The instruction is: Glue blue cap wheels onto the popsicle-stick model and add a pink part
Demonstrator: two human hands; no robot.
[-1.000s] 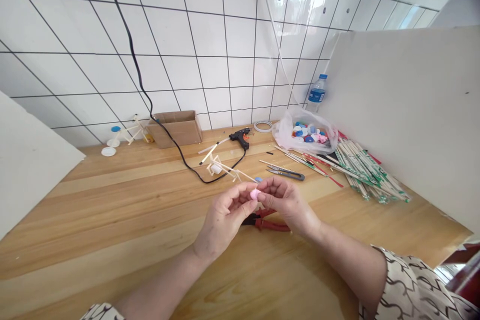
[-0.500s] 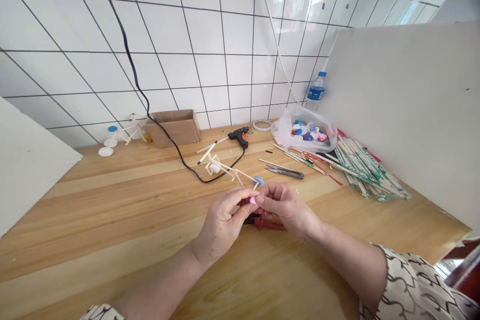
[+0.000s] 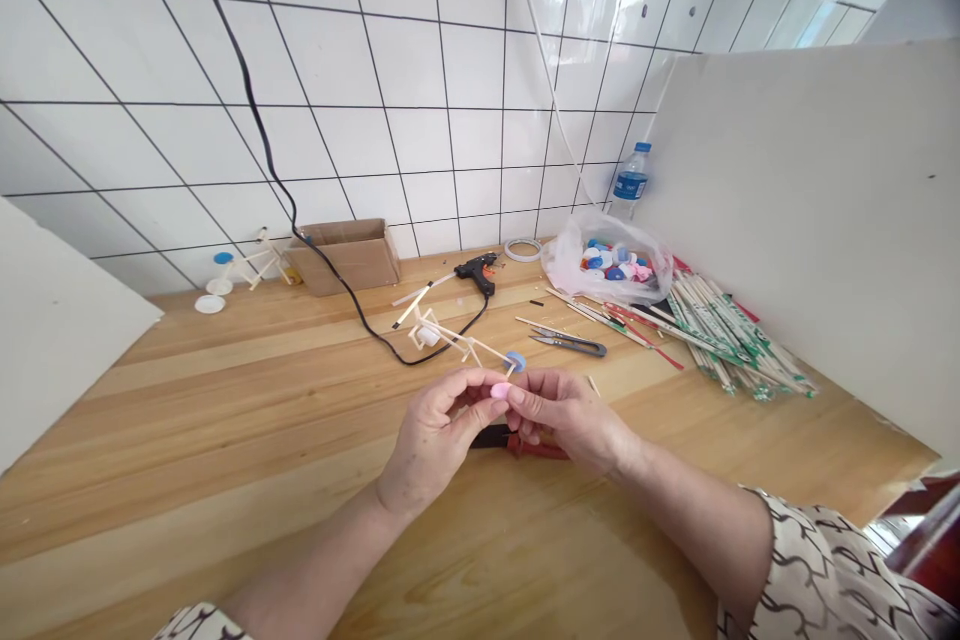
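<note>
Between the fingertips of both hands is a small, round pink cap [image 3: 500,390]. My left hand [image 3: 442,425] pinches it from the left, thumb below and index finger above. My right hand [image 3: 559,410] grips its other side with thumb and curled fingers, covering part of it. Just beyond the fingertips lies a wooden-stick frame [image 3: 450,335] with a blue cap [image 3: 515,361] at its near end and a white piece inside. Pliers with red handles [image 3: 536,447] lie on the table beneath my hands, partly hidden by them.
Behind the frame sits a black glue gun [image 3: 478,272] with its cord. Grey thread snips [image 3: 570,343] lie to the right. Farther right are a plastic bag of caps [image 3: 555,265], bundled wrapped chopsticks [image 3: 739,335] and a water bottle [image 3: 631,180]. A cardboard box [image 3: 352,260] stands by the wall.
The pink cap has been turned, so more of its round face shows. Both hands have shifted slightly left and still hold it.
</note>
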